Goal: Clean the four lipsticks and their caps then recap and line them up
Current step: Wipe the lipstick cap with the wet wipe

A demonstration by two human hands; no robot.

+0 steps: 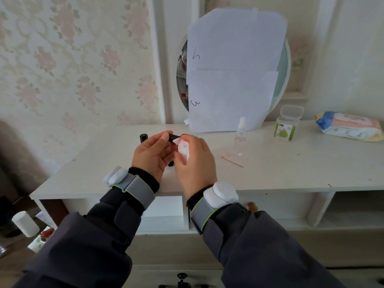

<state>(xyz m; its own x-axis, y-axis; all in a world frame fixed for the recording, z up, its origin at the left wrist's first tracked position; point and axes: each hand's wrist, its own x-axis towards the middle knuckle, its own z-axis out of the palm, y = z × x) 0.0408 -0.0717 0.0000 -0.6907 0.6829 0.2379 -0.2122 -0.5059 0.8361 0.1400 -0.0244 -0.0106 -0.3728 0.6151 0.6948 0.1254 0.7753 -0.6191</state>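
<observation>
My left hand (152, 151) pinches a black lipstick piece (173, 136) between thumb and fingers, held above the white dresser top (270, 173). My right hand (194, 161) grips a folded white wipe (184, 147) pressed against that piece. Behind my left hand another black lipstick (143, 137) stands upright on the dresser. A small black part (170, 163) shows just below my hands; my hands hide most of it. Any other lipsticks or caps are hidden.
A clear spray bottle (240, 138) stands right of my hands, with a thin pink stick (232, 162) lying in front of it. Further right are a green-labelled clear box (287, 126) and a wet-wipe pack (351, 126). A paper-covered round mirror (234, 69) stands behind.
</observation>
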